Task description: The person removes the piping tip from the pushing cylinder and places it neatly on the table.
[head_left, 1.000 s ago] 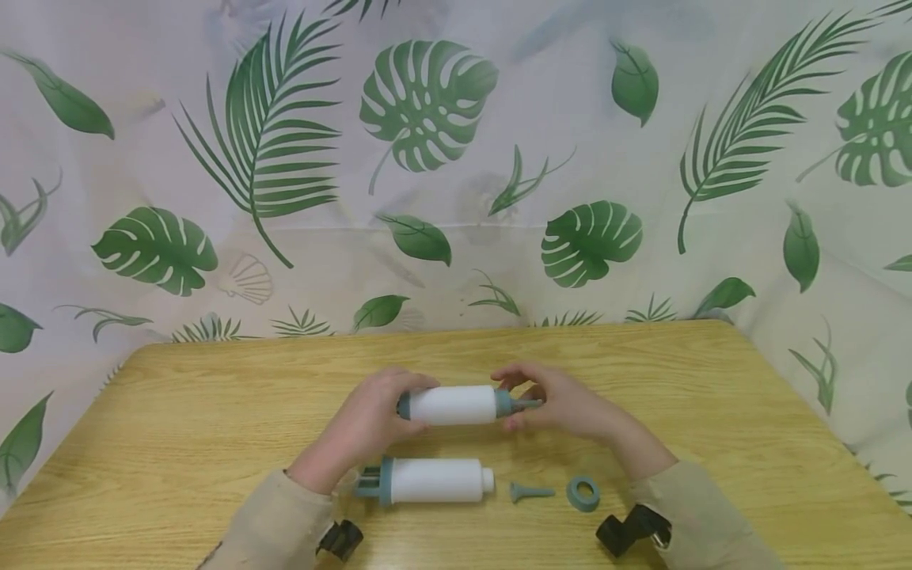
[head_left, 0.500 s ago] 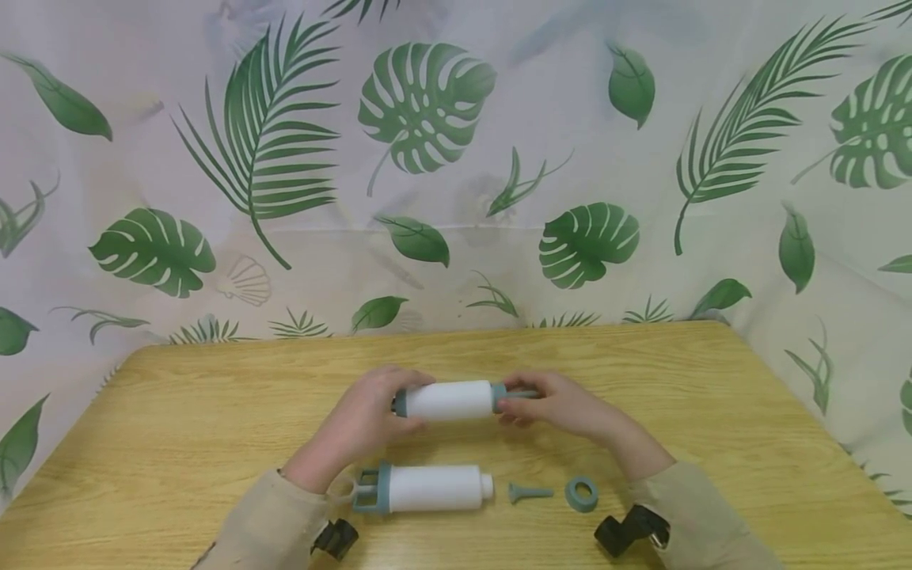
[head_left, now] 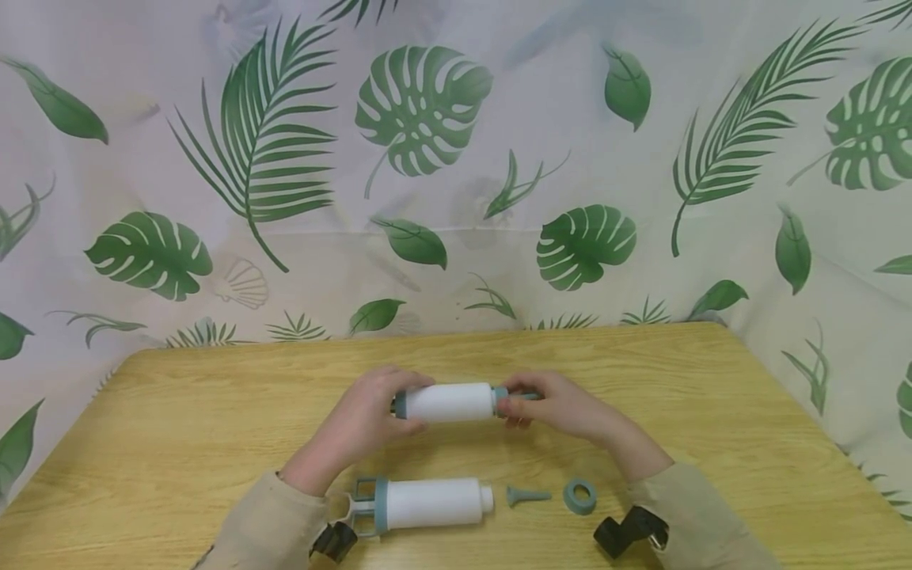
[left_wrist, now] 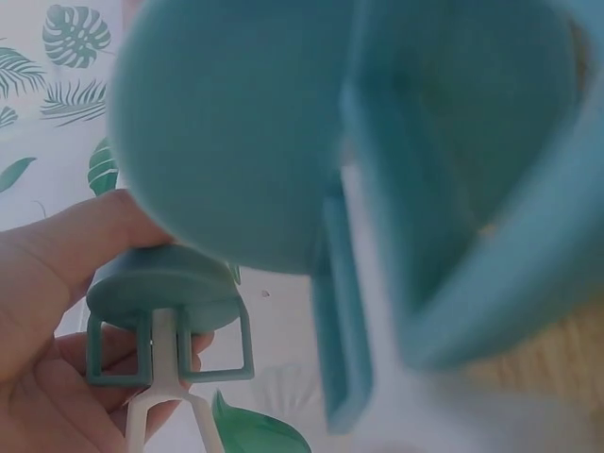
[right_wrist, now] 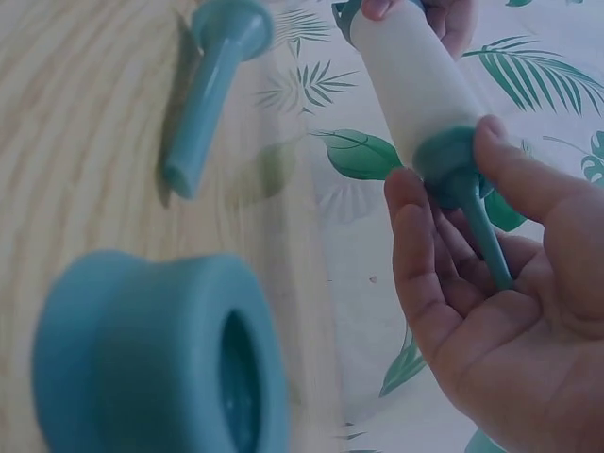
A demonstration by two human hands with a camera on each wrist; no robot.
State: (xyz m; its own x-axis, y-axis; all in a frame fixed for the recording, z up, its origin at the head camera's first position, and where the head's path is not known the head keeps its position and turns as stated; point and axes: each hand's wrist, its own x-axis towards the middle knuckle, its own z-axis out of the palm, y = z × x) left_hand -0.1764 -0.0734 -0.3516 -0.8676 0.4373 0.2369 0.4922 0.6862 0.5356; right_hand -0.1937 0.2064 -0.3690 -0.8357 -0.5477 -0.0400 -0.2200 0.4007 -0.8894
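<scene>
My left hand (head_left: 362,419) grips the handle end of a white-barrelled syringe (head_left: 450,402) with teal ends, held level above the table. In the left wrist view its teal flange and the pale plunger stem (left_wrist: 165,354) show below the fingers. My right hand (head_left: 559,404) pinches the teal collar (right_wrist: 444,162) on the other end between thumb and fingers. A slim teal nozzle (right_wrist: 485,236) sticks out of that collar toward the palm. On the table in front lies a second, similar syringe (head_left: 433,503), its bare white tip pointing right.
Right of the second syringe lie a loose teal nozzle (head_left: 529,495) and a teal ring (head_left: 580,496). Black wrist cameras (head_left: 631,532) sit low under both sleeves, the left one close to the lying syringe's handle. A leaf-print cloth (head_left: 456,261) hangs behind the wooden table (head_left: 214,412).
My right hand has moved in, its fingers now round the collar. The syringe on the table has slid a little toward the near edge. The left hand keeps its grip.
</scene>
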